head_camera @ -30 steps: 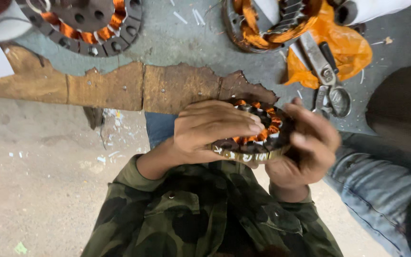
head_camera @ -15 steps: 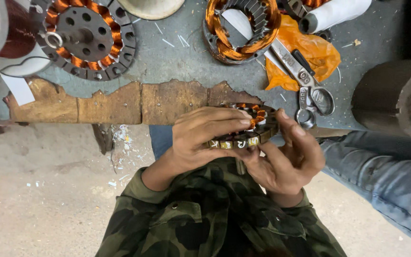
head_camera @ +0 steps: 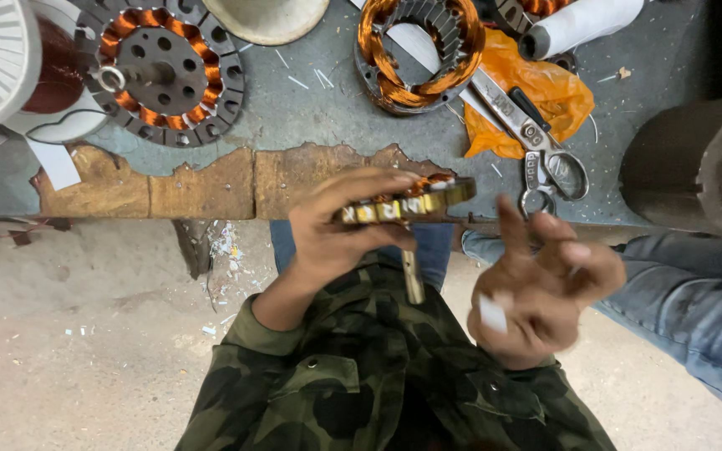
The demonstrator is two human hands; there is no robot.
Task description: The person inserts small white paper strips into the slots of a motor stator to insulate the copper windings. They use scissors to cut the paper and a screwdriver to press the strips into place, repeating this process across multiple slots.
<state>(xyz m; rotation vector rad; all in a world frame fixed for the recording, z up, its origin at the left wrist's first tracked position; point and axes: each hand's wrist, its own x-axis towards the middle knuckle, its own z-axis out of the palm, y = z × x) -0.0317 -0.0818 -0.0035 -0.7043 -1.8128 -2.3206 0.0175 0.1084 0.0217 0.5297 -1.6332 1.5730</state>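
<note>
While left hand (head_camera: 336,230) still grips stator (head_camera: 407,205), right hand (head_camera: 536,288) withdrawn, fingers spread.

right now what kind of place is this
Likely a motor rewinding workshop: copper-wound stators and lie on a worn bench beside scissors, and the left hand holds another stator.

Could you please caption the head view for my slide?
Left hand holds a copper-wound stator edge-on; right hand open beside it.
</note>
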